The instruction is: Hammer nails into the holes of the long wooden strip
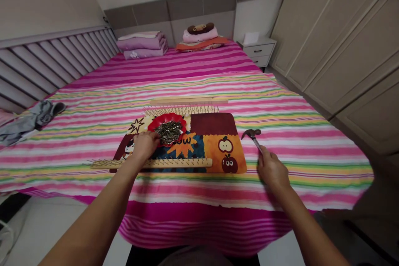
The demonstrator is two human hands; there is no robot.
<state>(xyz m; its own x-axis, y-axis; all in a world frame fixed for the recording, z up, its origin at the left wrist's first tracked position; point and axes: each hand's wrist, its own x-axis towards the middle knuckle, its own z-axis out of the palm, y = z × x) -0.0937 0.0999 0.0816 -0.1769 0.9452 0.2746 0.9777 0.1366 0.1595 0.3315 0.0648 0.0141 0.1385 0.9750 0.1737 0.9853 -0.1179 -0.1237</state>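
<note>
My right hand [273, 170] is wrapped around the handle of a claw hammer [252, 134], whose head hangs over the striped sheet to the right of the mat. At the left edge of a red scalloped dish [153, 125], my left hand [146, 146] has its fingers bent together against a heap of metal nails [170, 132]. What is pinched there, if anything, is hidden. In front of the dish, by my left wrist, lies a wooden strip [183, 163] with many nails standing in it. A patterned mat [218, 124] is under the dish and strip.
Behind the dish lies another nail-studded strip [199, 110], with a plain wooden strip [187, 101] beyond it. The bed's striped sheet [296, 133] spreads all round. Grey clothing [26, 122] lies at left, folded bedding [143, 45] by the headboard, and a wardrobe [339, 37] stands at right.
</note>
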